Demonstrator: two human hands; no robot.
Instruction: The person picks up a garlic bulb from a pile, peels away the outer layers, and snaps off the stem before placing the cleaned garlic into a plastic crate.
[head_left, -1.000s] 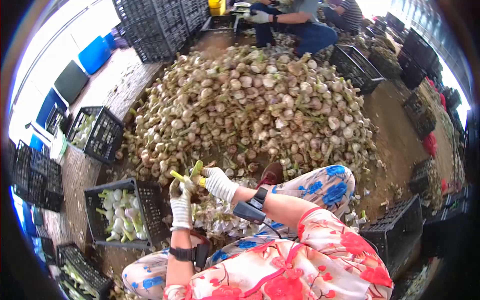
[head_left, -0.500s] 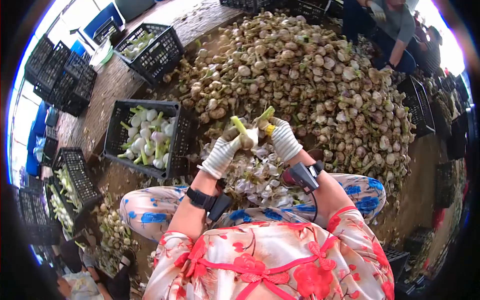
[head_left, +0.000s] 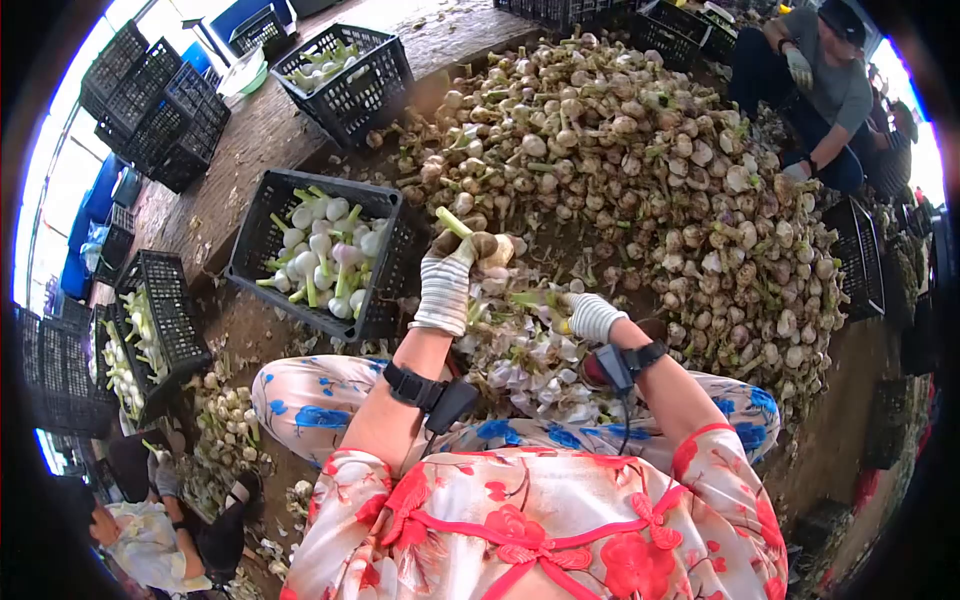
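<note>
Garlic bulb (head_left: 497, 250) pinched in the left glove, above a bed of papery skins

From where I stand, a black crate (head_left: 256, 222) of pale, trimmed-looking bulbs (head_left: 320, 240) sits just beside the seated person's left knee, close enough, I'd say, to spare a long reach. Next comes the left hand (head_left: 443, 292), its gloved fingers pressed together around the garlic bulb, the green stem tilted up past them; held so, the bulb's rounded end is exposed toward the other hand. Loose skins (head_left: 530, 375) lie below, between the knees, probably because scraps drop there. The right hand (head_left: 595, 317) is apart from the bulb, a green scrap (head_left: 535, 298) by its fingertips; I cannot tell whether they pinch it. The big heap (head_left: 640, 150) of rougher bulbs spreads ahead and to the right, seemingly within easy reach.

Underfoot, the brown floor (head_left: 242, 330) is littered with bits. Leftmost, a co-worker (head_left: 150, 540) sits low, near another crate (head_left: 165, 315) of stemmed garlic; above it, a pale, rough strip (head_left: 195, 225) runs past stacked crates (head_left: 165, 110). At the far right, another person (head_left: 840, 85) in a dark cap and gloves crouches at the heap's edge.
</note>
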